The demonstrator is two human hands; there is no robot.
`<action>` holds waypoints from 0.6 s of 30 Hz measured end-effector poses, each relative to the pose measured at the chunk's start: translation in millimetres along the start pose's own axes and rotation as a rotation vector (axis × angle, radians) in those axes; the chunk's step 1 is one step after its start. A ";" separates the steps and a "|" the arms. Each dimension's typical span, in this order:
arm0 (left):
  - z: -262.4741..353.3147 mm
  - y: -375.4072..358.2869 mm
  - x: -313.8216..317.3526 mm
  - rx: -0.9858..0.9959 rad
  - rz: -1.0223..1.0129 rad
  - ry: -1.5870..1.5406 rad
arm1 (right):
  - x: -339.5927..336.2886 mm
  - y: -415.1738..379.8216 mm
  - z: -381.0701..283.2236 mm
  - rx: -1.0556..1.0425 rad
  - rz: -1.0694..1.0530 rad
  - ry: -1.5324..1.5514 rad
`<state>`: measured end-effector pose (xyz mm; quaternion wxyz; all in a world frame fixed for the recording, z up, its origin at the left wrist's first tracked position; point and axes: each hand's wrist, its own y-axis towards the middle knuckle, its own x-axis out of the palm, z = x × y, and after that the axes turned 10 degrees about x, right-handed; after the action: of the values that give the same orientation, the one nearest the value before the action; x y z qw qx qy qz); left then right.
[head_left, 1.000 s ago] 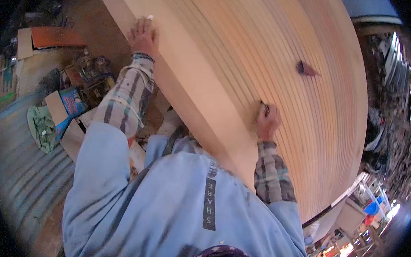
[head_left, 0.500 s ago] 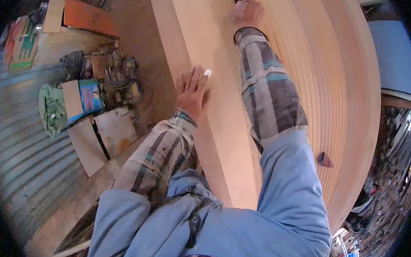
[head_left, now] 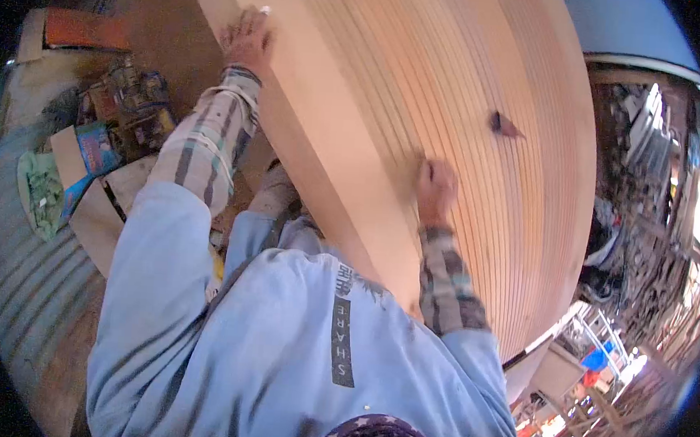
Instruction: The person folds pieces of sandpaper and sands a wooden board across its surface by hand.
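A broad pale wooden panel [head_left: 325,97] with fine parallel grooves along its right part lies in front of me. My left hand [head_left: 248,42] rests flat on its left edge, fingers spread; one fingertip has something white on it. Nearer my body, my right hand [head_left: 438,188] is closed and pressed to the grooved wood, blurred by motion. Its fingers largely hide a dark piece that looks like sandpaper. To the right of that hand, a folded dark reddish-brown scrap [head_left: 506,125] lies on the panel.
On the left are corrugated metal sheeting [head_left: 32,303], a green bag [head_left: 40,195], a blue box [head_left: 96,151] and an orange board [head_left: 85,30]. A blue sheet [head_left: 634,28] stands at the upper right, above piled wood scraps [head_left: 648,189].
My right hand has come back along the panel from its far part towards my body. The view has shifted; my left hand stays on the left edge and the folded scrap still lies there.
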<state>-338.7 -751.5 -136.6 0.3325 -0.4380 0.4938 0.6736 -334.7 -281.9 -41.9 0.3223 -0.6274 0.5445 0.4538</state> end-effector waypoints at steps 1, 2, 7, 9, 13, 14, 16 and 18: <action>-3.8 0.8 3.4 0.008 -0.011 0.057 | -19.1 -42.3 41.0 0.042 0.012 -0.027; -5.5 2.3 4.5 0.015 -0.019 0.114 | -47.0 -81.0 73.3 0.112 -0.087 -0.070; -7.0 8.3 0.8 0.016 -0.027 0.127 | -108.3 -209.4 179.0 0.469 0.038 -0.102; -9.5 4.2 8.3 0.042 0.020 0.100 | -107.5 -191.9 155.0 0.747 -0.042 0.132; -7.5 7.3 2.6 0.049 0.037 0.056 | -80.1 -107.1 58.9 0.614 -0.119 0.251; -5.9 6.4 -0.3 0.050 0.027 0.043 | -72.0 -87.0 36.6 0.452 -0.040 0.132; 1.5 4.2 -8.4 0.054 0.045 0.041 | -45.8 -63.0 27.5 0.223 0.027 0.073; 6.1 6.2 -9.0 0.046 0.074 0.042 | -29.0 -67.0 10.1 0.202 0.020 0.021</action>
<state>-342.2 -747.6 -125.2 0.3068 -0.4257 0.5320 0.6645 -271.5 -248.1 -25.1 0.3736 -0.5910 0.5971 0.3931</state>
